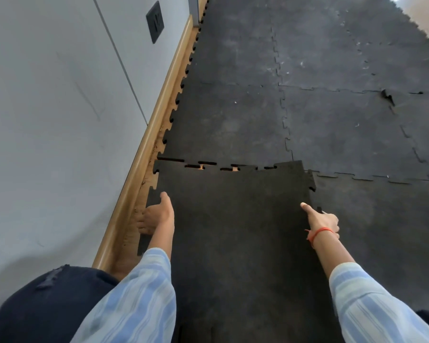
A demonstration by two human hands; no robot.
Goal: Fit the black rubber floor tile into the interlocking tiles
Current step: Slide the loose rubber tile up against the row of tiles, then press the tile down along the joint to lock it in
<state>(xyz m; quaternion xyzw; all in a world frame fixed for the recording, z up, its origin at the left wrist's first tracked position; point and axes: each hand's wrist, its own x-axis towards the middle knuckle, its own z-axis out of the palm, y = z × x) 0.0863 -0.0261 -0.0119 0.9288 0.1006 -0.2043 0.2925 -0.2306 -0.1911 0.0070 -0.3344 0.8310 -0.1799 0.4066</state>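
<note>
- Dark interlocking tiles (319, 115) cover the floor in the head view, jigsaw seams running between them, with a grey wall (47, 107) on the left and a wooden skirting board (144, 149) along its foot.
- On the wall, toward the top, sits a black square plate (155, 21).
- Between the skirting and the toothed left edge of the tiles, a narrow strip of bare wooden floor (154, 149) shows.
- The black rubber floor tile (233, 231) lies at the near end of the laid floor, beside the wall — its far edge meets the laid tile ahead, but the teeth are not fully seated, and small gaps along that seam show the wood beneath.
- Its far right corner rides slightly over the neighbouring tile on the right.
- The left hand (156, 215) grips the tile's left edge, thumb on top and fingers curled underneath.
- The right hand (323, 220) holds the right edge, thumb stretched flat on top, the other fingers wrapped over the side — a red thread (318, 232) circles that wrist.
- Both forearms wear blue-and-white striped sleeves (134, 300).
</note>
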